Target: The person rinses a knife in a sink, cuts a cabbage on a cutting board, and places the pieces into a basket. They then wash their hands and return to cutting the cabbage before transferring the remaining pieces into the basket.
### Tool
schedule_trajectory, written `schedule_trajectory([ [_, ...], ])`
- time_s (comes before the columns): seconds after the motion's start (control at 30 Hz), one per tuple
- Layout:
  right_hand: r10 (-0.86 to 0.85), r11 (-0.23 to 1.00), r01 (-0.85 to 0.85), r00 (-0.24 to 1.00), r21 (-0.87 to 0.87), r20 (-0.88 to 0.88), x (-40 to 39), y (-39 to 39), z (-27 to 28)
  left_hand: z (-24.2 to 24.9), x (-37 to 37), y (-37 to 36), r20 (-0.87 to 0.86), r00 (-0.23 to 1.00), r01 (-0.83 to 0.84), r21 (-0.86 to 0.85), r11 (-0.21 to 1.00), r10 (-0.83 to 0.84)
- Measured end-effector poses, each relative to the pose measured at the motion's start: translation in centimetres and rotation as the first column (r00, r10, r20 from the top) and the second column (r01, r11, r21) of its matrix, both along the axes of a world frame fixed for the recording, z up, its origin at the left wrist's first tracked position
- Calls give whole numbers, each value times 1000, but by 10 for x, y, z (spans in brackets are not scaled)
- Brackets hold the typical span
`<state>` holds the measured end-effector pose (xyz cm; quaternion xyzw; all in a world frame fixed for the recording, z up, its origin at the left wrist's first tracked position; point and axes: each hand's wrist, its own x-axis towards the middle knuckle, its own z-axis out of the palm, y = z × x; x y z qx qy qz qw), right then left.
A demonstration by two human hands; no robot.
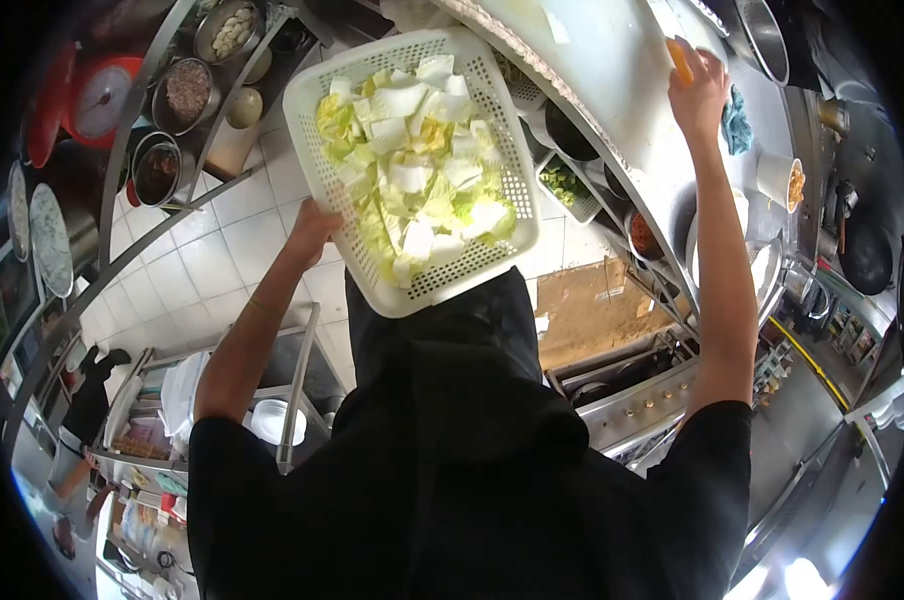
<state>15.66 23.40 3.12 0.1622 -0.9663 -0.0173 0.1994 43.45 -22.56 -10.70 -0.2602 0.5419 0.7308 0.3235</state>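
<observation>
My left hand [315, 232] is closed on the left rim of a white perforated plastic basket [520, 160]. Pieces of cut napa cabbage [412, 165], pale green and white, fill much of the basket, which is tilted in front of my body. My right hand [700, 90] reaches out to the white cutting board [612, 60], its fingers wrapped round the orange handle of a knife [681, 62]. The blade lies over the board and is hard to make out. A small cabbage piece [555, 27] rests on the board.
A teal cloth [737, 122] and a white cup of orange shreds [794, 187] are right of my right hand. Under the board sits a container of chopped greens [569, 190]. Metal bowls of ingredients [185, 95] line the left shelf. Another person [72, 430] stands far left.
</observation>
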Motion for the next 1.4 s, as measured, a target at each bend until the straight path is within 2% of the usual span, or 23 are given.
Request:
schedule_trajectory([
  [0.07, 172, 985, -173, 978, 6, -114, 26, -24, 6, -15, 21, 11, -42, 999, -2, -158, 987, -5],
  [0.13, 362, 874, -312, 930, -373, 71, 53, -68, -5, -17, 21, 35, 10, 998, -63, -148, 987, 65],
  [0.2, 416, 840, -317, 898, -440, 147, 77, -122, 13, -38, 39, 41, 29, 995, 97, -171, 980, -93],
  [0.27, 461, 856, -483, 874, -183, -151, 76, -117, -39, -44, 42, 59, 84, 991, 112, -158, 981, -100],
  [0.3, 443, 863, -465, 884, -198, -147, 95, -113, -42, -45, 43, 67, 98, 990, 121, -180, 976, -105],
  [0.37, 480, 841, -363, 843, -402, 241, 144, -100, -32, -40, 44, 91, 94, 994, 78, -199, 977, -60],
  [0.43, 598, 712, -497, 800, -496, 56, 209, -71, -73, -54, 51, 98, 60, 985, 168, -184, 968, -159],
  [0.5, 511, 675, -214, 826, -707, 238, 282, -40, -93, -64, 62, 107, 17, 970, 242, -177, 954, -243],
  [0.6, 15, 629, 381, 865, -678, 501, 396, 12, -143, -73, 68, 124, 32, 947, 318, -213, 924, -319],
  [0.67, -256, 262, 841, 534, -474, 805, 467, 26, -176, -82, 60, 134, 142, 933, 351, -142, 926, -332],
  [0.73, 209, -466, 879, 221, -102, 953, 519, 21, -222, -133, 50, 133, 115, 912, 404, -75, 912, -394],
  [0.8, 557, -633, 767, 359, 103, 749, 513, -2, -244, -170, 32, 151, 188, 879, 445, 10, 896, -439],
  [0.83, 555, -719, 684, 457, 123, 695, 502, -10, -266, -194, 19, 164, 195, 867, 474, -33, 880, -459],
  [0.93, 491, -809, 577, 560, 111, 668, 486, -1, -359, -224, -28, 209, 183, 863, 495, -115, 861, -471],
  [0.97, 344, -816, 577, 516, -22, 784, 461, -8, -364, -244, -49, 214, 177, 839, 537, -111, 837, -515],
  [1.03, 247, -885, 466, 474, -2, 845, 434, -3, -421, -279, -102, 222, 155, 808, 587, -123, 800, -568],
  [1.07, 357, -823, 563, 403, 79, 843, 426, 12, -463, -287, -122, 226, 134, 804, 594, -136, 793, -579],
  [1.1, 220, -915, 403, 517, -8, 827, 386, -1, -447, -281, -133, 233, 128, 798, 603, -147, 784, -589],
  [1.13, 229, -874, 485, 451, -22, 863, 369, 3, -466, -266, -142, 242, 68, 921, 389, -156, 908, -383],
  [1.17, 194, -919, 395, 452, 0, 871, 333, -1, -456, -252, -151, 243, 0, 989, 145, -146, 979, -146],
  [1.3, 58, -973, 214, 598, -90, 799, 248, -2, -482, -246, -122, 187, -15, 917, 352, -443, 824, -399],
  [1.37, 4, -959, 166, 818, -229, 576, 238, 12, -493, -234, -90, 140, 30, 842, 478, -505, 718, -539],
  [1.4, 106, -940, 248, 865, -236, 490, 256, 21, -512, -243, -63, 112, -122, 829, 421, -505, 753, -546],
])
